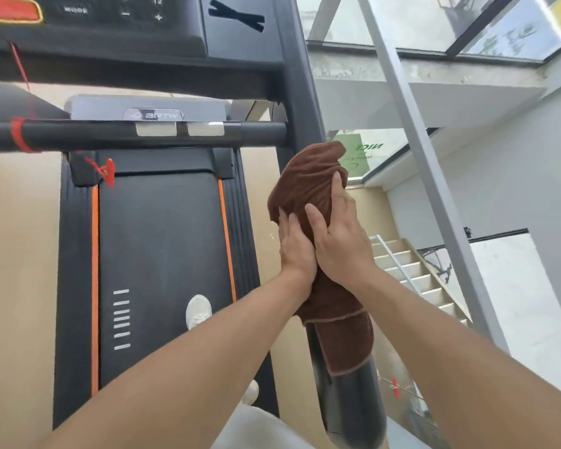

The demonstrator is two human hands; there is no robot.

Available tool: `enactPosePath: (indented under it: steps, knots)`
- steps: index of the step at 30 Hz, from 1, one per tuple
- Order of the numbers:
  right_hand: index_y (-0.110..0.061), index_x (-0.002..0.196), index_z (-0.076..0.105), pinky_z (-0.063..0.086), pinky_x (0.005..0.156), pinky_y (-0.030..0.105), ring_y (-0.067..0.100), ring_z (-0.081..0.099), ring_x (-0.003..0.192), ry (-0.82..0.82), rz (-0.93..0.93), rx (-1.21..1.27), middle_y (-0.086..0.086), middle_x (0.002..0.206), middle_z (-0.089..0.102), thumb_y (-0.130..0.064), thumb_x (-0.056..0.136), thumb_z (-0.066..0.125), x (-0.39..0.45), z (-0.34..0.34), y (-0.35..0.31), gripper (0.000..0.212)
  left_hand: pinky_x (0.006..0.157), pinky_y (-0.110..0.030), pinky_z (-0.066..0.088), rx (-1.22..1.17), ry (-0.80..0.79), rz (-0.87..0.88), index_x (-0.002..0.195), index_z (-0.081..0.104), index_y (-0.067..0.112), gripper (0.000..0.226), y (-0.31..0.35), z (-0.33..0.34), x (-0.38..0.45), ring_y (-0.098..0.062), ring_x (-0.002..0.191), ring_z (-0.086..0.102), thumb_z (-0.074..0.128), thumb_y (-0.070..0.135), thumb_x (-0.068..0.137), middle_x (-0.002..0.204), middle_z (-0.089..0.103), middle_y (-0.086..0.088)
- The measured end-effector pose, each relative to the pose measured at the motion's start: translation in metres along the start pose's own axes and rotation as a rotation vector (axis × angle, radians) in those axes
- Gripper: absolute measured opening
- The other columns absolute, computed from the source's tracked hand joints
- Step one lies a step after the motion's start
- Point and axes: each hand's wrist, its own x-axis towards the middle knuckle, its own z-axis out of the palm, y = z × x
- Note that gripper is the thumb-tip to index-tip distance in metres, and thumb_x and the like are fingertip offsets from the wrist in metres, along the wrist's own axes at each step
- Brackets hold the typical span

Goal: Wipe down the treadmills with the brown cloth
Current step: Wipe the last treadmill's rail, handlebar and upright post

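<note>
Treadmill (162, 254) filled the left half of your head view, its dark belt edged by two orange stripes, and you stood on it with a white shoe (199, 311) planted on the belt. Brown cloth (308, 189) was draped over the treadmill's right handrail (353, 400), bunched near the top where the rail met the upright post (300, 92), and hanging down the rail in a hemmed flap below your wrists. Your left hand (297, 247) lay against the cloth's left side, fingers fairly straight and pressed to the fabric. Your right hand (340, 234) overlapped it from the right, fingers spread up along the cloth and wrapping the rail through it, so that hand looked clamped around the cloth-covered rail. Both forearms ran in from the bottom of the frame and met at the cloth.

Ahead of you, the crossbar (127, 134) spanned from the left edge to the post, carrying two silver sensor pads (180, 128) and a wrap of red cord (20, 136) near its left end, with a red clip (108, 171) dangling below. Above it sat the console (94, 17), its buttons blurred, and a black tape cross (237, 16) on the panel beside it. Off to your right, past a slanting grey beam (418, 157), white stairs (415, 273) dropped away below a glass roof (434, 21).
</note>
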Motion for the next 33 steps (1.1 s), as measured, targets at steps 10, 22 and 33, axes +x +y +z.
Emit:
enactPosePath:
  steps: [10,22,33]
  knots:
    - [-0.041,0.161,0.017,0.021,0.123,0.043,0.022,0.013,0.155,0.008,-0.154,-0.177,-0.007,0.171,-0.002,-0.035,0.107,0.039,0.132,0.0,-0.052,0.059,0.099,-0.046,0.054,-0.113,0.097,-0.085,0.118,0.07,0.015,0.044,0.098,0.019,0.082,-0.029,0.1,0.068,0.039,0.042,0.101,0.107,0.073,-0.012]
    - [-0.04,0.133,0.064,0.003,0.128,0.046,0.021,-0.008,0.158,-0.099,-0.355,-0.295,-0.021,0.164,0.028,-0.028,0.09,0.042,0.163,-0.012,-0.07,0.05,0.101,-0.04,0.052,-0.259,0.074,-0.078,0.129,0.066,0.02,0.042,0.098,0.019,0.101,-0.027,0.108,0.066,0.044,0.034,0.097,0.113,0.072,-0.01]
    - [-0.053,0.157,0.015,0.031,0.119,0.048,0.012,0.021,0.153,-0.092,-0.069,0.036,-0.018,0.169,0.0,-0.045,0.101,0.044,0.015,-0.012,-0.005,0.063,0.12,-0.045,0.031,0.076,0.068,0.139,0.148,0.041,0.048,0.073,-0.019,0.004,0.006,-0.014,0.141,0.045,0.021,0.072,0.082,0.151,0.05,0.011]
